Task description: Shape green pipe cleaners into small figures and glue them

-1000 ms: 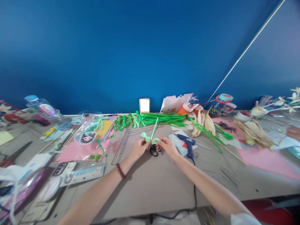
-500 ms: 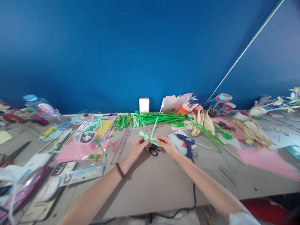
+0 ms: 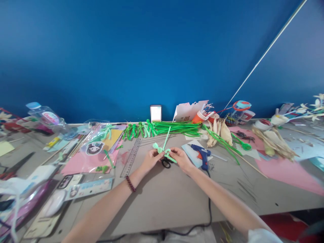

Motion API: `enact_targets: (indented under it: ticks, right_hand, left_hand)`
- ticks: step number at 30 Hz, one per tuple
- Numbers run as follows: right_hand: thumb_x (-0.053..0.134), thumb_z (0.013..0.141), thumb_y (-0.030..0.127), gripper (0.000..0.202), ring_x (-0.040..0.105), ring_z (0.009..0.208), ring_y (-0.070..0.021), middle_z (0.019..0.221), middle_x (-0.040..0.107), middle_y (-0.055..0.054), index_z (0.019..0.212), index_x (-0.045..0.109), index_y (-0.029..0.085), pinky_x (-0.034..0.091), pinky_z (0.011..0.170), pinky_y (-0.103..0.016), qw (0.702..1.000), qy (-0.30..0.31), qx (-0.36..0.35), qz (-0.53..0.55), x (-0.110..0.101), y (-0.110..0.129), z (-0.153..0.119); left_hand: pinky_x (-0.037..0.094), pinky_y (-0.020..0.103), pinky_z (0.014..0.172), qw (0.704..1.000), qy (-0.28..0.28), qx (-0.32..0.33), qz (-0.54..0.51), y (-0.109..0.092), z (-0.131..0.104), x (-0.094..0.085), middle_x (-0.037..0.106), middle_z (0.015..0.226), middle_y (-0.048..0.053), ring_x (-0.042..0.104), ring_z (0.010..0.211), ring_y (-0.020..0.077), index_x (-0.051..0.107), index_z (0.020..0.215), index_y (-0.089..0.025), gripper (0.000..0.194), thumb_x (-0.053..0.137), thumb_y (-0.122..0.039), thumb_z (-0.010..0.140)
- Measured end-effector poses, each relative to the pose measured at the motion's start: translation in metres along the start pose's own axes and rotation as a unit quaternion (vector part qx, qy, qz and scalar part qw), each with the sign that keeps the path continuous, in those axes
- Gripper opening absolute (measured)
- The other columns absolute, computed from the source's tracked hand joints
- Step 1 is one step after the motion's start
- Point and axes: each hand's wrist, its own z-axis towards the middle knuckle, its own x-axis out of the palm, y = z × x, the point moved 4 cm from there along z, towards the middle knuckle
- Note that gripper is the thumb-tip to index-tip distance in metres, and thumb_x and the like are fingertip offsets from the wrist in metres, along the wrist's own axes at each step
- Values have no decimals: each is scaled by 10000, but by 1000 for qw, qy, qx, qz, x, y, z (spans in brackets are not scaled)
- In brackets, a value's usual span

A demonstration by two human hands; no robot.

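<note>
Between both hands is a light green pipe cleaner (image 3: 166, 139), bent into rounded lumps at its left end, with one straight piece sticking up. My left hand (image 3: 153, 158) pinches it near the lumps; a dark red bead bracelet circles that wrist. On the other side my right hand (image 3: 181, 158) grips a small loop and a short end of the same pipe cleaner. Just below the fingers lie black-handled scissors (image 3: 166, 163), their blades hidden. Behind the hands rests a bundle of green pipe cleaners (image 3: 177, 129), with several twisted green pieces (image 3: 139, 130) to its left.
A blue glue gun (image 3: 204, 157) lies to the right, its cord running off the table's front edge. On the left are a clear ruler (image 3: 131, 158), a plastic bag on pink paper (image 3: 73, 164) and a bottle (image 3: 48, 116). Dried husks (image 3: 224, 134) and paper cups (image 3: 199, 117) stand behind.
The lumped end has shifted slightly right and down, and my left hand has come closer to my right. The loop near my right fingers shows larger and rounder now.
</note>
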Motion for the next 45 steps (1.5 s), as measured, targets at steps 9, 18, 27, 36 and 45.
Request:
enact_targets:
  ticks: [9, 18, 27, 36, 45]
  right_hand:
    - [749, 622, 411, 317, 565, 658, -114, 760, 643, 1, 811, 643, 179, 444, 700, -267, 999, 16, 13, 44, 0, 1, -2]
    - [744, 626, 409, 309, 548, 607, -98, 684, 629, 5, 771, 629, 161, 431, 606, -220, 995, 28, 52, 84, 4, 1, -2]
    - [749, 637, 395, 304, 531, 466, -72, 613, 615, 13, 758, 617, 148, 422, 448, -191, 992, 100, 64, 41, 10, -1, -6]
    - [777, 604, 343, 315, 589, 505, -87, 617, 638, 18, 781, 604, 148, 492, 519, -216, 995, 81, 37, 49, 8, -6, -1]
    - [683, 696, 400, 283, 578, 518, -101, 633, 619, 7, 816, 599, 157, 487, 510, -231, 998, 51, 10, -39, 2, -4, -1]
  left_hand:
    - [436, 249, 558, 998, -30, 3, -54, 3, 2, -2, 587, 582, 2, 518, 524, 120, 622, 666, -134, 362, 704, -485, 628]
    - [425, 249, 557, 995, -44, -6, -93, -6, -4, 0, 589, 580, 0, 495, 511, 117, 618, 684, -139, 374, 681, -506, 646]
    - [356, 236, 544, 999, 28, 6, -43, -10, -7, 6, 533, 532, -10, 446, 512, 103, 616, 635, -128, 436, 645, -562, 666]
    - [387, 263, 565, 996, 3, 9, -85, -5, -3, 2, 550, 539, 8, 481, 527, 128, 648, 650, -139, 391, 611, -522, 713]
    - [379, 244, 538, 995, 26, 14, -98, -11, -5, 5, 604, 611, 18, 477, 528, 107, 682, 713, -131, 282, 735, -396, 635]
